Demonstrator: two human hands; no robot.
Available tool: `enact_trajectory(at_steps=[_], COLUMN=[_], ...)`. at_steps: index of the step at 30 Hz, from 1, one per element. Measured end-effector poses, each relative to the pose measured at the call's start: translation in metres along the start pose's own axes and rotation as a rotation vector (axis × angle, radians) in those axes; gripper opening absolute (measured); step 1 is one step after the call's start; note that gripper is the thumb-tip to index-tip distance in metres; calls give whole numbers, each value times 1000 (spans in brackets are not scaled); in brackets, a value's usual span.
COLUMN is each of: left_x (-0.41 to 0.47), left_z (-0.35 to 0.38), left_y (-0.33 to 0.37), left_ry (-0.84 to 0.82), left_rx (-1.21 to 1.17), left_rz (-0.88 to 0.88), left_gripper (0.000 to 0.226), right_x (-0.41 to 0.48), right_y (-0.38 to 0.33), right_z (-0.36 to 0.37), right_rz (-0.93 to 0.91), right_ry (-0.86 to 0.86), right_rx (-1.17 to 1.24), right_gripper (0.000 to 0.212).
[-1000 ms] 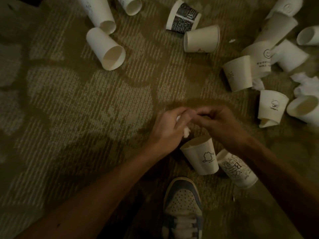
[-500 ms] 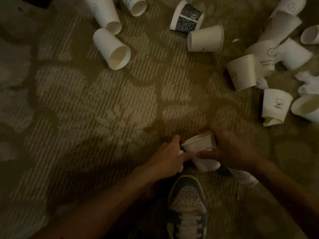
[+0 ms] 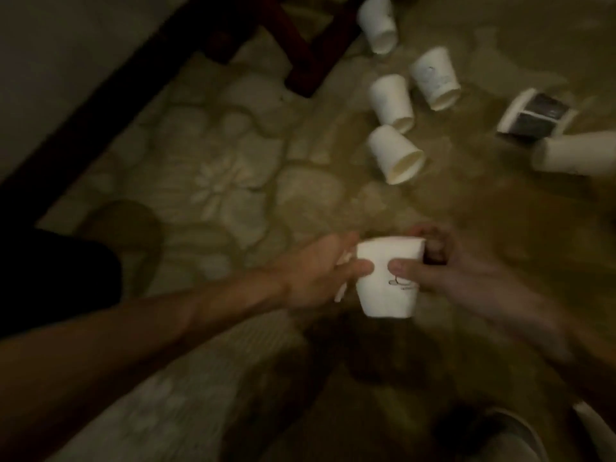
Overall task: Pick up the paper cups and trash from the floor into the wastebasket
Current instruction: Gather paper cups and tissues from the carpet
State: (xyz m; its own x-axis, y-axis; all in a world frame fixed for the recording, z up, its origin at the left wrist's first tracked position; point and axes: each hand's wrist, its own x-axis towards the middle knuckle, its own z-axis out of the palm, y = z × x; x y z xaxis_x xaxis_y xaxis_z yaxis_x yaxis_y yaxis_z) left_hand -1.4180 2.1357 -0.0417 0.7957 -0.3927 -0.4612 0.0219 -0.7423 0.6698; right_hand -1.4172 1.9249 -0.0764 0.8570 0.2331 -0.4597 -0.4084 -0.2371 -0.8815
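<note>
One cup in hand, most of the litter still down

Both hands grip a small white paper cup with a dark line drawing [image 3: 386, 278], held upright above the patterned beige carpet floor [image 3: 213, 188]: the left hand [image 3: 320, 271] presses its side, a scrap of white paper [image 3: 341, 288] tucked under it, and the right hand [image 3: 443, 271] wraps the other side. At least five plain white paper cups [image 3: 396, 155] and a black-printed paper cup [image 3: 533, 116] lie tipped over beyond. No wastebasket is in view, so I judge the job barely begun.

Single head-worn view, looking steeply down, close over hands [image 3: 383, 278], carpet [image 3: 233, 188] beyond, blurred
</note>
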Motion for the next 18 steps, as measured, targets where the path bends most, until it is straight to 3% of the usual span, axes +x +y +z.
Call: enact_trajectory(at_steps=[3, 7, 9, 15, 18], left_x=[-59, -156, -198, -290, -317], left_z=[-70, -142, -170, -234, -249], left_y=[-15, -40, -50, -106, -156], left_ry=[188, 355, 426, 833, 1033], left_rx=[201, 353, 384, 346, 236], left_rz=[-26, -73, -84, 17, 10], left_gripper=[8, 12, 7, 32, 37], right_x=[25, 29, 24, 20, 25], right_y=[-59, -134, -169, -262, -285], right_z=[66, 158, 198, 310, 373], right_rz=[-137, -357, -461, -728, -789], right_ry=[-96, -300, -332, -353, -347], right_rx=[-10, -116, -173, -308, -344], right_gripper=[51, 59, 64, 70, 44])
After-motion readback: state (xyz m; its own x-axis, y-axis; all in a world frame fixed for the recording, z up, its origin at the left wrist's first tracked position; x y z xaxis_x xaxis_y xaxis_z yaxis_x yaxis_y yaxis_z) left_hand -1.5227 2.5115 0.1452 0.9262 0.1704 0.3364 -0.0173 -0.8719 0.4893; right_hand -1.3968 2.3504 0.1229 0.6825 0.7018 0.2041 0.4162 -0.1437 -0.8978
